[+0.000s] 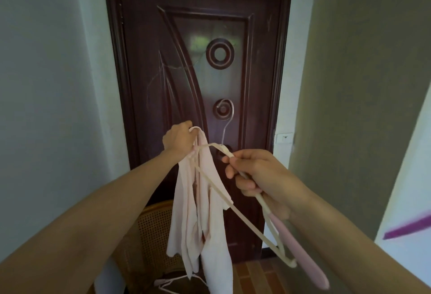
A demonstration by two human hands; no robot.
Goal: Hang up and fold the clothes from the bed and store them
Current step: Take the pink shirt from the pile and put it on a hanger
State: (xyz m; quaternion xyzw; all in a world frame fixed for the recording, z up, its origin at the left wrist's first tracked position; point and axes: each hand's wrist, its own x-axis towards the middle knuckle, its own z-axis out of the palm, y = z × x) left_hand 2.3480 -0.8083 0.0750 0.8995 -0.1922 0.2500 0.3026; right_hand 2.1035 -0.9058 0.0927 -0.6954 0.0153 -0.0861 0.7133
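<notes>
Left hand (178,138) fingers grip pink garment (200,212) | right hand (263,182) fingers grip, seemingly, two hangers (275,230)

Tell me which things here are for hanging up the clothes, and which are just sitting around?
For the job:
left hand holding the pink garment
right hand holding the hanger

Just there:
brown door
wicker chair
wall switch
</notes>
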